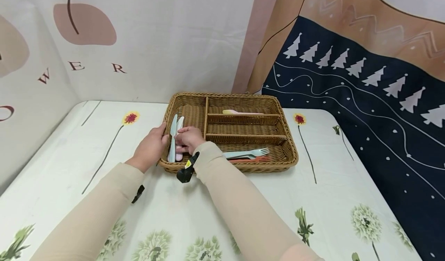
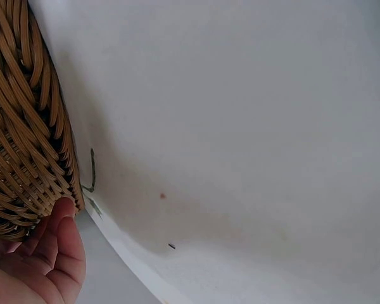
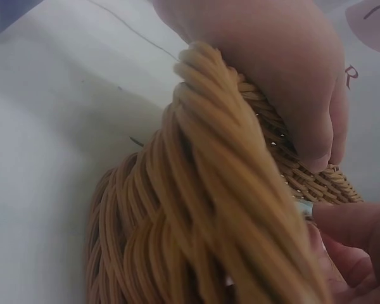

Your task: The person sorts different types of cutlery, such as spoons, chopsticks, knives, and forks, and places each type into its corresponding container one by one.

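A brown wicker cutlery basket (image 1: 292, 156) sits on the table. My left hand (image 1: 149, 147) grips its left rim, fingers bent over the edge; that hand (image 2: 47, 259) also shows against the woven wall in the left wrist view. Inside the left compartment, my right hand (image 1: 190, 138) pinches a pale pink knife (image 1: 179, 156) lying lengthwise. Beside it, along the left wall, lies a light blue knife (image 1: 172, 149). The right fingers hide part of the pink knife. In the right wrist view, the basket's edge covers most of the cutlery.
A pale yellow utensil (image 1: 229, 111) lies in the back right compartment. Light blue forks (image 1: 247, 153) and an orange fork (image 1: 257, 159) lie in the front one. Wicker dividers (image 1: 243, 138) separate the compartments. A flowered cloth (image 1: 333, 191) covers the table; printed curtains (image 1: 167, 41) hang behind.
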Motion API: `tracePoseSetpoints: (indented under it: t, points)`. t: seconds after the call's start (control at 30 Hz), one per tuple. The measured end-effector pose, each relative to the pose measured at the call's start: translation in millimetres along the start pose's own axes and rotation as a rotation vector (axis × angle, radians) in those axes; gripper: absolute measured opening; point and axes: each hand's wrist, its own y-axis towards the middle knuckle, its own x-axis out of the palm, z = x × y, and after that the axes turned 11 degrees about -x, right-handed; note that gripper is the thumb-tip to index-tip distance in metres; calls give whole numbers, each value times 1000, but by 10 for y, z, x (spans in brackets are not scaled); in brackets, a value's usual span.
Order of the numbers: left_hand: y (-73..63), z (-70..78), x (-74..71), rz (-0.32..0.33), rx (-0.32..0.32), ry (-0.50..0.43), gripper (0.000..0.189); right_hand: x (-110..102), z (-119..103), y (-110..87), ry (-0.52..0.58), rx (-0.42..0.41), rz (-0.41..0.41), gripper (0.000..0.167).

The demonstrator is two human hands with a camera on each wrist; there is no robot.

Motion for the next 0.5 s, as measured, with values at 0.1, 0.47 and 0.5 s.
tracePoseSetpoints:
  t: [0.1, 0.47, 0.5]
  points:
    - [5, -2, 4, -2, -5, -9, 54, 5, 4, -2, 4, -2, 6, 21]
    - [5, -10, 1, -5, -3, -1, 54, 15, -2, -30, -28, -16, 27, 23]
    - [3, -9, 0, -2, 0, 0, 54, 12, -3, -29, -25, -18, 20, 23]
